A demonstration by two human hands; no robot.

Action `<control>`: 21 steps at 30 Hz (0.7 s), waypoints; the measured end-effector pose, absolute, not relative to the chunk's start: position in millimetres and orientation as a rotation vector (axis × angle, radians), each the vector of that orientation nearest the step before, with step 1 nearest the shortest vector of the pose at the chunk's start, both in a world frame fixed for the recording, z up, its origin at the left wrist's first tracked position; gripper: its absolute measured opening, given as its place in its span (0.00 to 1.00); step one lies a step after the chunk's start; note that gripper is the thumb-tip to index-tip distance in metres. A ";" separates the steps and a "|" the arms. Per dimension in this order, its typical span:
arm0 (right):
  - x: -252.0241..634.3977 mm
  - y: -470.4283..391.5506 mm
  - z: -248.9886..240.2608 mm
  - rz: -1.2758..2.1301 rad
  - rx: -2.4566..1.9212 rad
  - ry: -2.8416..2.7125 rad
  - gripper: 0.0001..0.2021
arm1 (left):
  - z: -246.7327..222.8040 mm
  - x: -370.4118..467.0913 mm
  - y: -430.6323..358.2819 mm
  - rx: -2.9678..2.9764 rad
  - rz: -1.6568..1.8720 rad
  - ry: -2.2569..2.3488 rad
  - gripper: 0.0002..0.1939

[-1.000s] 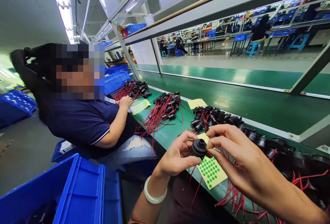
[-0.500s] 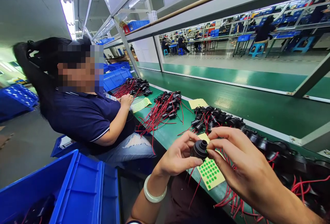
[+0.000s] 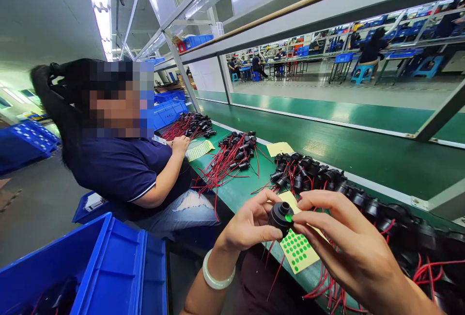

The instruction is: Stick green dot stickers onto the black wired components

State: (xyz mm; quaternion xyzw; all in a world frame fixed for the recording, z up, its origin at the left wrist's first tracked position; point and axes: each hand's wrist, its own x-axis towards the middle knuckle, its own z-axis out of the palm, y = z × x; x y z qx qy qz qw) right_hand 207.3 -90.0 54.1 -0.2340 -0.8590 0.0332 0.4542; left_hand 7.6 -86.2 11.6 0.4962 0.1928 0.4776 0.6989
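The black round component (image 3: pixel 280 216) sat pinched between both hands' fingertips above the bench edge, red wires trailing below it. A green dot sticker (image 3: pixel 288 218) lay on its stepped top, facing right.

Left hand (image 3: pixel 250 225): grips black part (image 3: pixel 279 217).
Right hand (image 3: pixel 341 242): fingertip at green dot (image 3: pixel 288 218) on part.
Beneath: sticker sheet (image 3: pixel 298 251).

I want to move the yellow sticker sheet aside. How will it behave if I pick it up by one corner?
The sticker sheet looks like thin paper, so it probably bends and droops rather than staying flat. It seems very light; a push may slide it over the green bench. Red wires lie beside it and may catch its edge.
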 end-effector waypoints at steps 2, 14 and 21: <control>207.5 -90.3 48.3 0.072 -0.560 -2.106 0.14 | 12.0 7.3 -86.6 1.101 1.056 0.420 0.23; 207.8 -90.8 48.5 0.180 -0.470 -2.000 0.14 | 5.7 6.5 -91.0 1.075 1.027 0.450 0.25; 205.4 -91.6 35.0 0.150 -0.485 -1.999 0.15 | 6.0 8.0 -89.6 1.052 1.011 0.459 0.26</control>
